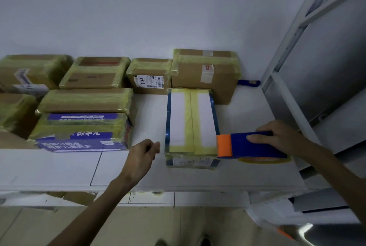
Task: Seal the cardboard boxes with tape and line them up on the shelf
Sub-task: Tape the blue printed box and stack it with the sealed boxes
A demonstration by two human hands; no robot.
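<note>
- Head view: a white shelf point(247, 176) against a pale wall carries sealed boxes point(204, 73) in rows.
- One box point(177, 119) lies near the front edge.
- The right hand point(277, 137) grips the dispenser point(255, 144) at its near right corner. The left hand point(142, 154) is loosely curled, empty, just beside it.
- Sealing looks nearly finished. Next, cut the tape point(263, 160), then slide the box into line.

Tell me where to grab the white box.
Probably take the white box by its near end, coming from the left with the left hand: that side is free, while the tape dispenser in the right hand crowds the right corner.
</note>
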